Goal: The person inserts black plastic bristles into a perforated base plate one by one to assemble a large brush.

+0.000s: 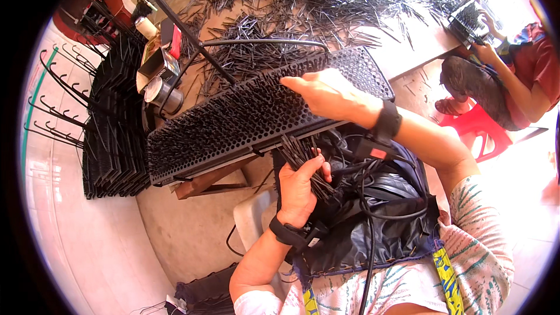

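A long black perforated rack [373, 73] lies slanted before me. Its left and middle holes are filled with upright thin black strips, while rows at the right end are bare holes. My left hand [298, 189] is closed around a bundle of thin black strips [298, 150], just below the rack's near edge. Over the rack, where the filled part meets the bare holes, my right hand [329, 93] has its fingers drawn together. Whatever those fingertips pinch is too small to make out. A black apron [373, 239] covers my lap, with dark cables across it.
Loose black strips [251, 29] are heaped on the table behind the rack. Filled racks with hooked rods [114, 134] stand stacked at left, near a metal can [166, 96] and an open box [157, 67]. At right, a person [525, 76] handles a smaller rack beside a red stool [481, 134].
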Tool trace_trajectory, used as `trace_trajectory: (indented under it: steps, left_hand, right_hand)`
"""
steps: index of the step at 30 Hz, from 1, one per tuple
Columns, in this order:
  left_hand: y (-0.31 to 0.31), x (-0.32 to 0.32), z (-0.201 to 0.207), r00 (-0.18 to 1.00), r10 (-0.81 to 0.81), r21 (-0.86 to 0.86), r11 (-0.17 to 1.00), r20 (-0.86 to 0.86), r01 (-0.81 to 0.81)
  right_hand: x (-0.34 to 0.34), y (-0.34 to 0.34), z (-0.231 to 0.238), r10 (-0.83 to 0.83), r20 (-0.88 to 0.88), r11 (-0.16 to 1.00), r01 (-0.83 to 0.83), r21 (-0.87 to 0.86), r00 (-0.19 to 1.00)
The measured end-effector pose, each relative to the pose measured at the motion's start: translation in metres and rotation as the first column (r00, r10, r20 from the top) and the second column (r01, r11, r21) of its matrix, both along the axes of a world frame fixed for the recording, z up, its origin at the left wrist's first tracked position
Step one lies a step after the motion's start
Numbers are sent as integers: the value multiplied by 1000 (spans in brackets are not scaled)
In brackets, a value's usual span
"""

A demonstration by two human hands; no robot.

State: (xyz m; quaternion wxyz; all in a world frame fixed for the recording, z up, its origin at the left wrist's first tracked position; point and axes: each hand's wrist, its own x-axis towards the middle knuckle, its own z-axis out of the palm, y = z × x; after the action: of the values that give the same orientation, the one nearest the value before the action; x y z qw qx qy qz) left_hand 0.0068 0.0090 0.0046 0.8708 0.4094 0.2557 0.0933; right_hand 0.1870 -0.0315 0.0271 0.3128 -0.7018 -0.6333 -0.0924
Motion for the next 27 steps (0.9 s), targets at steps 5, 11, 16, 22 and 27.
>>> trace_trajectory:
  steps: [5,11,16,22,27]
  left_hand:
    - [-2,1,1,998,36,93,995,42,-40]
    - [-8,-2,11,997,-24,205,979,75,8]
    - [-10,-1,17,992,-124,194,974,38,114]
    - [-6,-3,8,986,-169,219,962,10,163]
    - [-2,-6,3,995,-98,198,976,28,91]
  right_hand:
    - [-32,-48,5,104,-274,994,-106,7,956]
    - [-57,-62,-3,7,-817,997,-68,-40,577]
    - [-53,-68,-3,-30,-957,998,-50,-47,288]
    - [-25,-69,-2,14,-924,969,223,107,383]
    - [0,-51,-2,-127,-864,890,440,118,487]
